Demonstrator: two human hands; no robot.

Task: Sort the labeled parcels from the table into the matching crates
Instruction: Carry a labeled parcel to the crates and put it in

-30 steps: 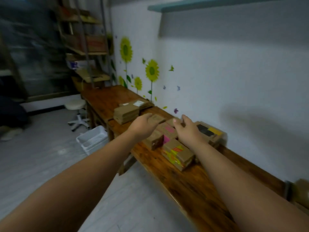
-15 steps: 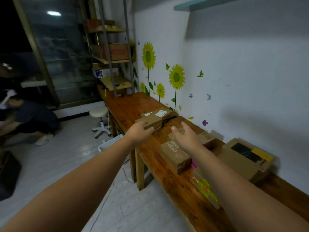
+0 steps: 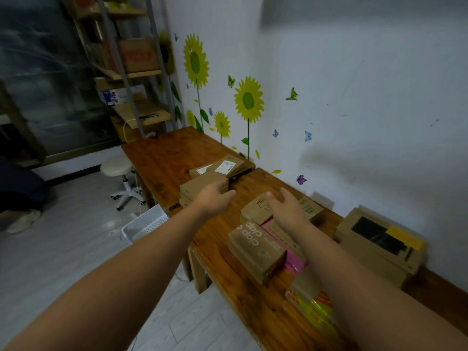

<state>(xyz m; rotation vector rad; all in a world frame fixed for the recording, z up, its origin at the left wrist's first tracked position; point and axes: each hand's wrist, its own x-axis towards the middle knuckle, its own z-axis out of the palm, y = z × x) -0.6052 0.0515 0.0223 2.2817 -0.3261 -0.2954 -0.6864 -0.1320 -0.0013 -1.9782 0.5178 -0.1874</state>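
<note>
The wooden table [image 3: 162,158] runs along the wall. At its right end, against the wall, sits a large carton [image 3: 379,239] with black and yellow panels. A white crate [image 3: 144,221] stands on the floor beside the table's front edge. Farther along the table lies a stack of flat brown parcels [image 3: 200,184]. At mid-table a printed brown parcel [image 3: 255,249] touches a pink parcel [image 3: 291,259]. My left hand [image 3: 215,198] is at the stack with its fingers hidden, so I cannot tell its grip. My right hand [image 3: 286,206] hovers over the mid-table parcels, fingers loose, holding nothing.
</note>
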